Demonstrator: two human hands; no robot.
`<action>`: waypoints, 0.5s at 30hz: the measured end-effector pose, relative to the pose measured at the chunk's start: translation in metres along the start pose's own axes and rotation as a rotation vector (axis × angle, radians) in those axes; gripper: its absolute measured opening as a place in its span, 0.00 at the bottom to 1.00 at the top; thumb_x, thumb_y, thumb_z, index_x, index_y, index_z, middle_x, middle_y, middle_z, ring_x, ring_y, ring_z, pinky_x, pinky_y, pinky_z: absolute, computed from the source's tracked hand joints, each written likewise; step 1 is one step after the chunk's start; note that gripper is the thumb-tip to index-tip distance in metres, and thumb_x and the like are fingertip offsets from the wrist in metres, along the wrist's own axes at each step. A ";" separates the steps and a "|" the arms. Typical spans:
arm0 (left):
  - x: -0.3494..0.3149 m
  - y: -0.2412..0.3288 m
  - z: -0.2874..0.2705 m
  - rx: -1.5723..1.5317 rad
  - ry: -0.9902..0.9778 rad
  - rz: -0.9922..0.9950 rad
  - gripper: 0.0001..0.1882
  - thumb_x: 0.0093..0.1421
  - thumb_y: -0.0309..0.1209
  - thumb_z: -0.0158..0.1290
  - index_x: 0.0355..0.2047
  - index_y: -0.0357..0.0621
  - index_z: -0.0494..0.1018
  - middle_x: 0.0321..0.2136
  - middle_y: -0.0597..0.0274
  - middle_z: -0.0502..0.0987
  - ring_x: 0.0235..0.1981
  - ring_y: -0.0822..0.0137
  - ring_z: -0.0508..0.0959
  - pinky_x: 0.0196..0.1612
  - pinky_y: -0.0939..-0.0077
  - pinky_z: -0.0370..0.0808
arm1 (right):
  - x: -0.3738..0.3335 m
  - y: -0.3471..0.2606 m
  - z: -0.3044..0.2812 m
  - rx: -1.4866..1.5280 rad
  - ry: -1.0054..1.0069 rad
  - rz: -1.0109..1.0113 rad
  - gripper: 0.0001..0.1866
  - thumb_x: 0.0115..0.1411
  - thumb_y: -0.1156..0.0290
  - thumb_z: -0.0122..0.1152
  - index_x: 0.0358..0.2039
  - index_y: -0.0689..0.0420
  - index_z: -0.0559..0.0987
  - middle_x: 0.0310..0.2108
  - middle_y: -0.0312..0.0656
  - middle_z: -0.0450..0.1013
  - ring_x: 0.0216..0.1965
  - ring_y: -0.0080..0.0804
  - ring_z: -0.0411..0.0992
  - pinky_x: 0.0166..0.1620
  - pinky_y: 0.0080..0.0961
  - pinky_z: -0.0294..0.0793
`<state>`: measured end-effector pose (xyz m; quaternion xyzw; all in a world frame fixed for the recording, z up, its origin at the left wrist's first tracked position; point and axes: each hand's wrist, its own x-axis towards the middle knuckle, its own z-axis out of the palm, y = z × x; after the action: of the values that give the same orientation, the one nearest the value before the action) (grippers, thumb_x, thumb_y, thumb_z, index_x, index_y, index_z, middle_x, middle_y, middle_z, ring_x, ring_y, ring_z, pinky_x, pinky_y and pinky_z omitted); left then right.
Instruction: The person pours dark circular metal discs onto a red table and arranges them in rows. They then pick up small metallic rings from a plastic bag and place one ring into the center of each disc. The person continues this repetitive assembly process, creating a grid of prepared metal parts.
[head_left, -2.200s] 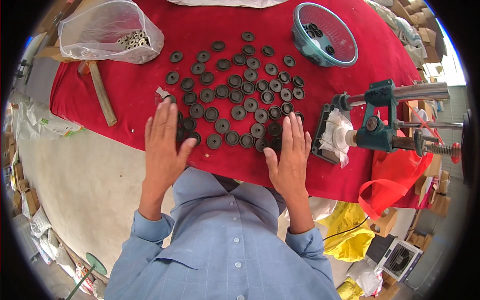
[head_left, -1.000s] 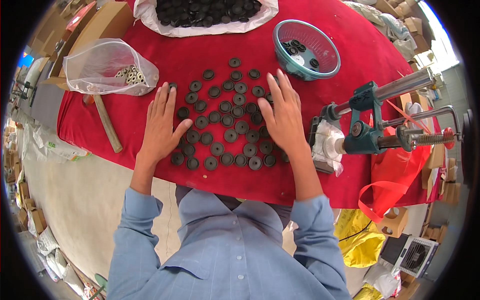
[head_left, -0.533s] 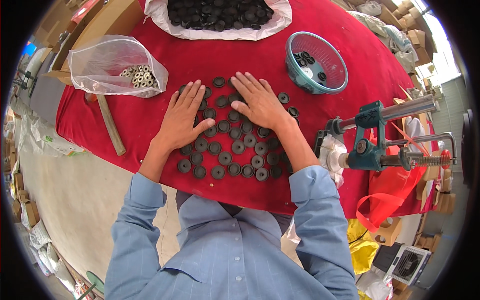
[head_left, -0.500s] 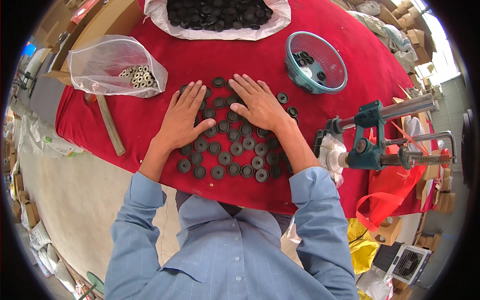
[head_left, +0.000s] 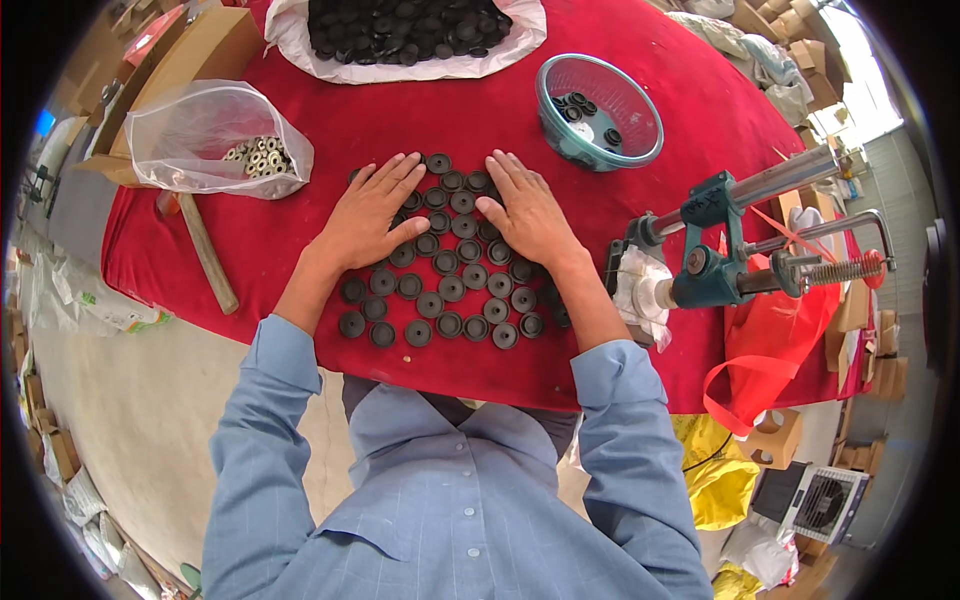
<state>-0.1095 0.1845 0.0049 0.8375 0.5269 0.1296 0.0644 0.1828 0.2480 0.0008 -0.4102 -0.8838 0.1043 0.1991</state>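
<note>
Several round black discs [head_left: 451,289], each with a raised rim and a small centre hole, lie in a loose single layer on the red cloth [head_left: 250,270]. At the left of the cluster my left hand [head_left: 372,215] rests flat, fingers together and thumb spread toward the discs. Along the right side lies my right hand [head_left: 527,212], palm down, with its thumb pointing inward. Both hands are open and gripping nothing, and they cover some of the discs. Between the thumbs more discs show in uneven rows.
A white sack [head_left: 400,73] full of black parts lies at the back. A teal basket [head_left: 650,145] holds a few discs. Left are a clear bag [head_left: 165,165] of metal rings and a wooden-handled tool [head_left: 208,252]. A green hand press [head_left: 705,265] stands at right beside a red bag [head_left: 770,345].
My right hand has shifted outward off some discs, and the gap between my hands shows more of them. The whole view has moved slightly. Both hands remain flat.
</note>
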 end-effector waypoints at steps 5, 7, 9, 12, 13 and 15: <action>-0.008 -0.002 -0.023 -0.149 0.084 -0.006 0.42 0.73 0.55 0.50 0.78 0.44 0.57 0.80 0.51 0.55 0.81 0.52 0.53 0.80 0.49 0.51 | -0.012 0.000 -0.034 0.336 0.203 0.193 0.36 0.76 0.55 0.55 0.74 0.67 0.64 0.74 0.63 0.61 0.77 0.57 0.58 0.76 0.49 0.59; -0.026 0.011 -0.042 -0.190 0.116 -0.051 0.43 0.73 0.55 0.49 0.79 0.43 0.55 0.80 0.50 0.53 0.81 0.49 0.52 0.80 0.49 0.49 | -0.039 -0.002 -0.052 0.231 0.230 0.201 0.38 0.75 0.56 0.57 0.75 0.68 0.61 0.75 0.64 0.59 0.77 0.60 0.57 0.76 0.50 0.58; -0.058 0.024 -0.045 -0.148 0.152 -0.099 0.47 0.71 0.59 0.51 0.79 0.42 0.54 0.80 0.48 0.53 0.81 0.47 0.51 0.80 0.48 0.48 | -0.077 -0.017 -0.062 0.151 0.235 0.203 0.41 0.74 0.53 0.59 0.76 0.68 0.60 0.76 0.65 0.56 0.77 0.63 0.55 0.76 0.52 0.57; -0.102 0.058 -0.034 -0.091 0.139 -0.141 0.53 0.66 0.59 0.58 0.80 0.40 0.53 0.79 0.44 0.53 0.81 0.43 0.51 0.79 0.43 0.49 | -0.135 -0.047 -0.057 0.064 0.147 0.198 0.48 0.72 0.47 0.61 0.77 0.68 0.56 0.78 0.67 0.52 0.78 0.67 0.52 0.76 0.55 0.55; -0.114 0.065 -0.031 -0.067 0.119 -0.162 0.55 0.64 0.59 0.61 0.80 0.40 0.52 0.79 0.42 0.52 0.81 0.42 0.50 0.79 0.42 0.50 | -0.148 -0.055 -0.048 0.060 0.107 0.213 0.54 0.68 0.41 0.64 0.79 0.65 0.54 0.79 0.67 0.48 0.79 0.68 0.49 0.76 0.59 0.53; -0.120 0.083 -0.021 -0.084 0.047 -0.177 0.57 0.62 0.61 0.62 0.80 0.40 0.51 0.80 0.43 0.51 0.81 0.43 0.49 0.79 0.40 0.49 | -0.161 -0.073 -0.039 -0.007 0.020 0.272 0.55 0.66 0.40 0.65 0.79 0.62 0.54 0.80 0.66 0.46 0.80 0.67 0.47 0.75 0.62 0.52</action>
<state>-0.0932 0.0403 0.0277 0.7810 0.5942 0.1651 0.0982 0.2439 0.0782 0.0179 -0.5279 -0.8185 0.1233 0.1904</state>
